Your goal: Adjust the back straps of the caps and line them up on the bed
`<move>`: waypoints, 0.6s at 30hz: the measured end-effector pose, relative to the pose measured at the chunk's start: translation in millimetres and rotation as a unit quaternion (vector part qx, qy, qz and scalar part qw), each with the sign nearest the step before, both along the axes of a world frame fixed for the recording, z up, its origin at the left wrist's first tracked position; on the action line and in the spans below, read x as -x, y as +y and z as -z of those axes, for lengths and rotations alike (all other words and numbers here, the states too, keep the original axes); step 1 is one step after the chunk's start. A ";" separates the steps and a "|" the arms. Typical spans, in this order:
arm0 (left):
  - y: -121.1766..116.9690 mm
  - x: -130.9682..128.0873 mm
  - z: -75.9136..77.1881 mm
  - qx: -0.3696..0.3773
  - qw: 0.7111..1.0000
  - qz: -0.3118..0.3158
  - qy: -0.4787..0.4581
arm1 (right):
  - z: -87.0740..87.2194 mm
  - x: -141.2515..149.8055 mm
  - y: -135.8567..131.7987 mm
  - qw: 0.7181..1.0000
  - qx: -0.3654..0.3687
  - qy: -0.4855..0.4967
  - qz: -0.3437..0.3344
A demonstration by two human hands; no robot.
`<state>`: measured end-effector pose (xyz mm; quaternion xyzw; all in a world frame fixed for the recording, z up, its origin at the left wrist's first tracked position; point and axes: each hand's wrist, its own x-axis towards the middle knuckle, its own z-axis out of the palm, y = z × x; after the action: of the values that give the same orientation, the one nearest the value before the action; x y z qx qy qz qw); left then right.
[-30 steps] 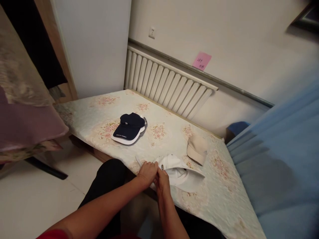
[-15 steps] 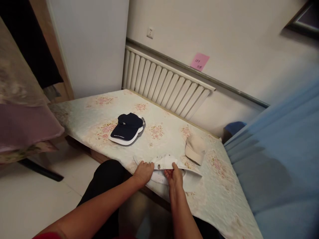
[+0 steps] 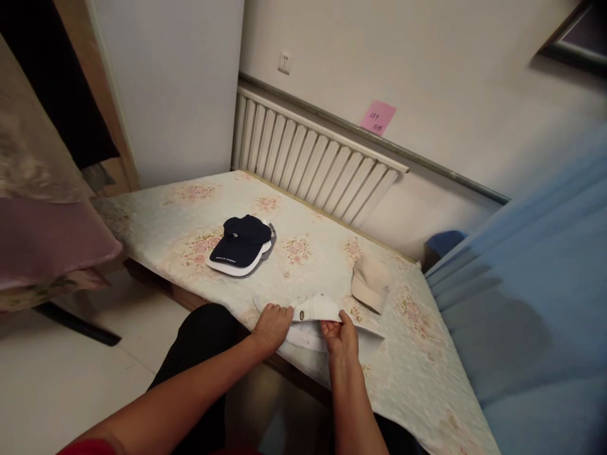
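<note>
A white cap point(image 3: 317, 307) lies at the near edge of the bed, its brim partly showing to the right. My left hand point(image 3: 274, 327) is closed on the cap's left side, near a small metal buckle. My right hand point(image 3: 340, 333) pinches the cap's right part, with the thumb on top and the fingers underneath. Farther left, a navy cap point(image 3: 244, 240) rests stacked on a white one and a grey one. A beige cap point(image 3: 371, 284) sits by itself beyond my right hand.
The bed point(image 3: 322, 265) has a pale floral cover. Behind it stand a white radiator point(image 3: 308, 158) and a wall with a pink note point(image 3: 378, 117). A blue curtain point(image 3: 535, 316) hangs at the right. Clothes point(image 3: 52, 234) hang at the left.
My right hand has slid a little to the right along the white cap's edge. My left hand keeps its hold, and the other caps lie where they were.
</note>
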<state>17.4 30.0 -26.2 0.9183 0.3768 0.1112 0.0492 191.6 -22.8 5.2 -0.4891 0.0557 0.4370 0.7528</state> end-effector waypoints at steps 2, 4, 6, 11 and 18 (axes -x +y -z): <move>-0.6 -2.7 -2.0 0.003 1.000 -0.006 -0.004 | -1.2 1.3 0.6 1.000 -0.008 0.001 -0.001; -0.8 -4.7 -3.0 0.010 1.000 -0.012 -0.005 | -2.8 2.4 0.6 1.000 -0.013 -0.002 -0.007; -0.9 -5.7 -3.1 0.023 1.000 -0.020 -0.002 | -4.2 4.6 -0.1 1.000 -0.017 -0.009 -0.014; -4.1 -7.1 -4.7 0.054 0.998 -0.035 0.005 | -1.7 26.2 -2.6 0.997 -0.027 -0.039 -0.066; -10.4 -9.3 -13.4 0.077 0.997 -0.021 -0.005 | 22.0 68.9 2.0 0.983 -0.002 -0.096 -0.154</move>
<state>26.7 19.7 -12.8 0.9032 0.4029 0.0880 0.1192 122.6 -20.8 -16.8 -0.5301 -0.0938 0.4991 0.6790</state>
